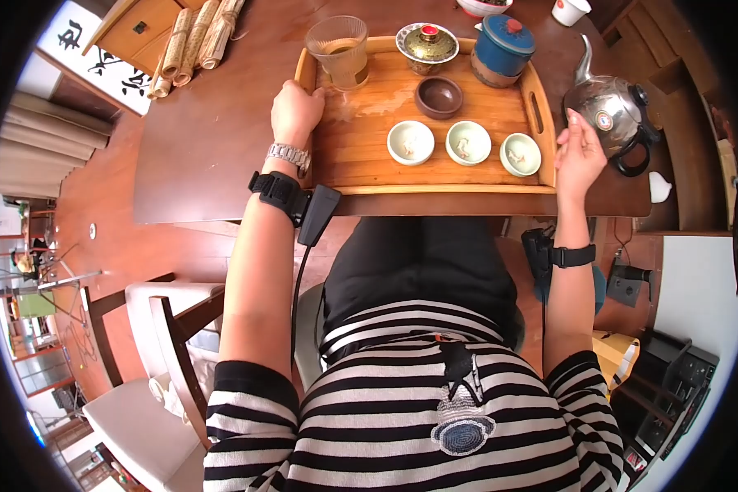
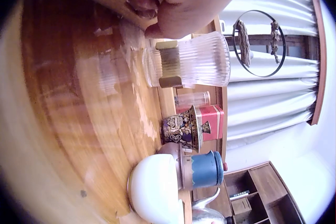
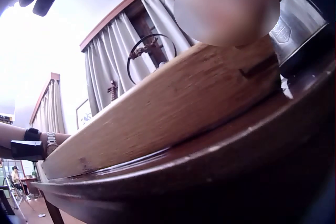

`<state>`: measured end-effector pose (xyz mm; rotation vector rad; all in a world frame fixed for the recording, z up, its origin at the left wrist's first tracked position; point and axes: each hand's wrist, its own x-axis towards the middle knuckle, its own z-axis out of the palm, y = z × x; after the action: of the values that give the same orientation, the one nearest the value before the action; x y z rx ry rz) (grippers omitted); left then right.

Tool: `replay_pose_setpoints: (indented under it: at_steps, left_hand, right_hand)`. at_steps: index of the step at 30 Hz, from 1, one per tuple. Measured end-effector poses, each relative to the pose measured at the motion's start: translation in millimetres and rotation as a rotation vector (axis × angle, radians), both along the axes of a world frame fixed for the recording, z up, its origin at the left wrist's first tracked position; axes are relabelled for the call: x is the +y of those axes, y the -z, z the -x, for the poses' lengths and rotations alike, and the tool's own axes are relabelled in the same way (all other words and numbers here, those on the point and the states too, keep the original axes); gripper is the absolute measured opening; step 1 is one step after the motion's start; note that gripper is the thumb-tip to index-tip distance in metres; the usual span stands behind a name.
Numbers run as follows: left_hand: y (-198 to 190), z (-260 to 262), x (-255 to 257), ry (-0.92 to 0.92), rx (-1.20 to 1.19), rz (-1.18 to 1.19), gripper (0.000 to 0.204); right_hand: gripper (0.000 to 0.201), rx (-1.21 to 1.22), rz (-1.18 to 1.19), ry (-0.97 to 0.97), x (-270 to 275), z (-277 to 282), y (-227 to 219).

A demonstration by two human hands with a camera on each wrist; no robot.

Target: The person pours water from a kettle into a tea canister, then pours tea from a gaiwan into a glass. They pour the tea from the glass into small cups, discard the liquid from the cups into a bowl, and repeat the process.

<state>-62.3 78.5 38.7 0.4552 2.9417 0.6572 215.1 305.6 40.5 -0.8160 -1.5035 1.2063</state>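
One wooden tray (image 1: 361,164) sits on the brown table (image 1: 197,164), along its near edge. The left hand (image 1: 297,112) grips the tray's left wall, fingers curled over it. The right hand (image 1: 580,156) is at the right wall, partly open with fingers loosely bent; whether it touches the wall, I cannot tell.

On the tray, three pale green cups (image 1: 410,143) form a row at the near right. One small brown bowl (image 1: 439,97) lies behind them. Along the far side stand one ribbed glass (image 1: 348,61) partly filled with amber liquid, one lidded bowl (image 1: 427,47) and one blue jar (image 1: 502,51).

Right of the tray stands one metal kettle (image 1: 611,111); far left lie several rolled mats (image 1: 190,45).
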Motion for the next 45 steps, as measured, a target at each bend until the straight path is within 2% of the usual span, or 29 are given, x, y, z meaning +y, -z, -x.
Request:
replay_pose_setpoints:
  at_steps: [2, 6, 8, 10, 11, 13, 14, 16, 26, 28, 38, 45]
  left_hand:
    - [-0.9, -0.9, 0.4, 0.002, 0.034, -0.007, 0.045]
    - [-0.3, 1.4, -1.8, 0.01, 0.0, -0.052, 0.044]
    - [6.2, 6.0, -4.6, 0.007, 0.017, -0.052, 0.043]
    - [26.7, 21.3, -10.9, 0.042, -0.005, -0.243, 0.033]
    - [21.8, 18.2, -11.7, 0.04, 0.001, -0.221, 0.033]
    - [5.5, 1.1, -8.6, -0.013, -0.134, -0.391, 0.027]
    - [2.5, -1.1, -9.5, -0.014, -0.132, -0.372, 0.027]
    - [-2.2, -3.8, -11.8, -0.026, -0.343, -0.603, 0.026]
    - [-9.4, -7.4, -17.3, -0.067, -0.441, -0.691, 0.022]
    - [-5.3, -1.7, -23.0, -0.07, -0.588, -0.855, 0.019]
    - [-1.9, -3.1, -25.4, -0.013, -0.587, -0.936, 0.017]
    - [-1.0, -7.2, -19.2, -0.039, -0.466, -0.86, 0.019]
  right_hand:
    - [0.019, 0.065, -0.011, 0.022, 8.1, -1.8, 8.2]
    - [0.016, -0.047, -0.048, 0.035, 20.3, -9.2, 28.7]
    - [0.014, 0.048, -0.058, 0.066, 25.0, -11.0, 42.0]
    - [0.012, 0.044, 0.023, 0.042, 29.6, -15.8, 52.2]
    - [0.012, 0.081, 0.047, 0.032, 30.9, -15.6, 55.0]
    - [0.012, 0.075, 0.046, 0.018, 34.0, -17.3, 58.8]
    - [0.012, 0.057, 0.038, 0.028, 31.4, -16.4, 55.6]
    - [0.011, 0.098, 0.028, -0.006, 31.3, -16.8, 55.9]
    - [0.013, -0.009, 0.008, 0.014, 32.3, -19.6, 56.2]
    - [0.014, -0.024, 0.02, 0.019, 35.2, -20.5, 57.5]
    - [0.018, 0.024, 0.13, -0.005, 46.9, -24.1, 67.3]
    - [0.015, 0.06, 0.1, -0.013, 48.5, -20.9, 69.6]
